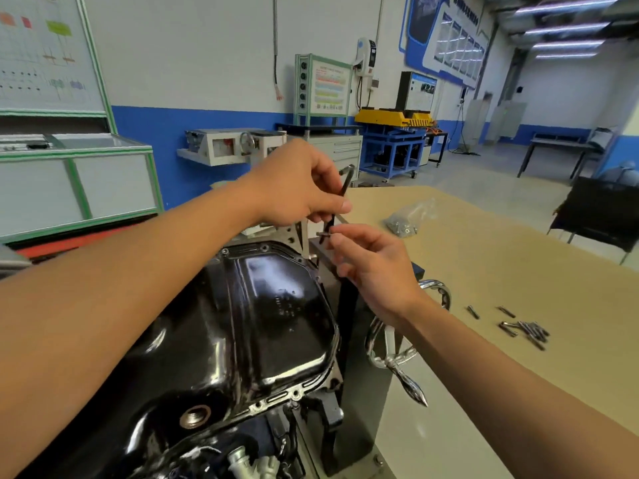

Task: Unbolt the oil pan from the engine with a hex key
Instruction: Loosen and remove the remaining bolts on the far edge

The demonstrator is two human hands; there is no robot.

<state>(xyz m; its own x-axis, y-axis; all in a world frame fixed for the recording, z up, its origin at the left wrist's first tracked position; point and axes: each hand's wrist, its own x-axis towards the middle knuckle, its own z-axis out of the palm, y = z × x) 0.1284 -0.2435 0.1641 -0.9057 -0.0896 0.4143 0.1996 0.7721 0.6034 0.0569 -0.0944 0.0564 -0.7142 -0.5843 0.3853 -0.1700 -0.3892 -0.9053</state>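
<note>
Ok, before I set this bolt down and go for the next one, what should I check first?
1. Grip: the left hand holds the hex key: ok.
2. The right hand pinches the bolt at the key's lower end: ok.
3. The bolt is lifted clear of the oil pan: ok.
4. Drop spot: the table shows bare surface beside the loose bolts: ok.
5. Bolts left along the flange: cannot tell, the holes are too small to read.
</note>
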